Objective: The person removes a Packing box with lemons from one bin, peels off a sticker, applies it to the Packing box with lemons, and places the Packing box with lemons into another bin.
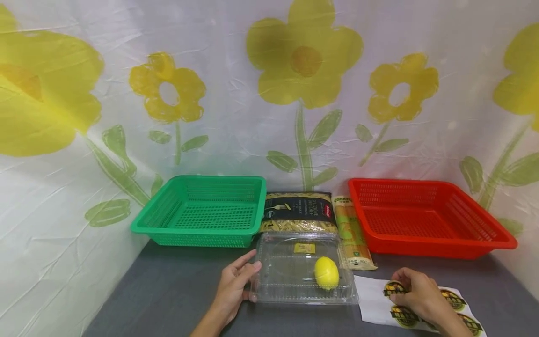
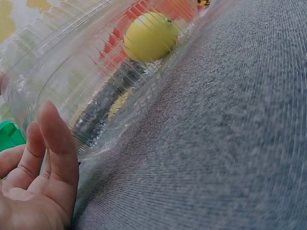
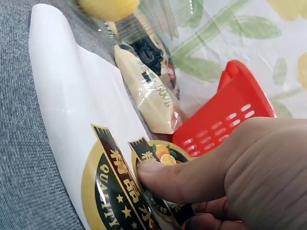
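A clear plastic clamshell box (image 1: 286, 292) lies on the grey table with a yellow lemon (image 1: 326, 273) visible through it. My left hand (image 1: 234, 283) is at its left side, fingers loosely extended against the wall; the left wrist view shows these fingers (image 2: 58, 143) beside the clear plastic. To the right lies a white sheet (image 1: 372, 299) of round black-and-gold stickers. Over this sheet, my right hand (image 1: 423, 297) pinches a sticker (image 3: 165, 155) between thumb and fingers. Part of that sticker is hidden by the thumb. Another sticker (image 3: 112, 191) shows in front of it.
Behind the box lies a pasta bag (image 1: 299, 210), and a long tan noodle packet (image 1: 353, 234) stretches along its right. A green basket (image 1: 198, 238) stands back left, a red basket (image 1: 433, 245) back right. A flower-patterned curtain (image 1: 227, 135) hangs behind everything.
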`<move>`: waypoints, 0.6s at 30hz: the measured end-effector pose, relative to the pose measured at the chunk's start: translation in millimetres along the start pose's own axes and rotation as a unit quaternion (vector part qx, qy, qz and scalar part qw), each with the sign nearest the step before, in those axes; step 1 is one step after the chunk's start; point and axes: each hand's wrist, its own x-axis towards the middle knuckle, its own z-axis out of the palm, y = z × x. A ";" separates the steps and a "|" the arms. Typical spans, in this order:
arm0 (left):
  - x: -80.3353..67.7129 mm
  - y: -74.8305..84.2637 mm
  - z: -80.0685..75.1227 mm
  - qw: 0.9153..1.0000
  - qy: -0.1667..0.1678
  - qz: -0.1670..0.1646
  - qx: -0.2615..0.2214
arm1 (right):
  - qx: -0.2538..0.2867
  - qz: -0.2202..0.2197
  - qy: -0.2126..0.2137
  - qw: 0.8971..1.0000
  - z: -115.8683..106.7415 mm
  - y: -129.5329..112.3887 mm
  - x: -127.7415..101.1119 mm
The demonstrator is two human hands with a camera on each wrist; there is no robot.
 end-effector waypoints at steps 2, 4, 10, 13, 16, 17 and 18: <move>0.2 0.1 0.6 1.000 -0.001 -0.001 0.001 | 0.003 -0.006 0.000 1.000 0.5 -0.1 -0.9; 0.2 0.0 0.9 1.000 -0.001 -0.003 0.002 | 0.012 -0.012 0.000 1.000 -0.2 -1.4 -1.5; 0.3 0.0 0.7 1.000 0.003 -0.004 0.000 | 0.037 -0.036 0.002 0.999 -7.8 -11.3 0.4; 0.5 0.0 0.7 1.000 0.004 -0.005 0.000 | 0.045 -0.053 0.010 0.997 -11.0 -17.9 -0.2; 0.5 0.2 1.2 1.000 0.005 -0.007 -0.002 | 0.071 -0.059 0.006 0.996 -14.4 -24.5 -0.6; 0.6 0.3 1.6 1.000 0.004 -0.008 -0.002 | 0.078 -0.061 0.004 0.995 -15.7 -26.7 -1.0; 0.7 0.3 2.1 1.000 0.003 -0.008 -0.002 | 0.086 -0.063 0.001 0.994 -17.1 -28.8 -1.5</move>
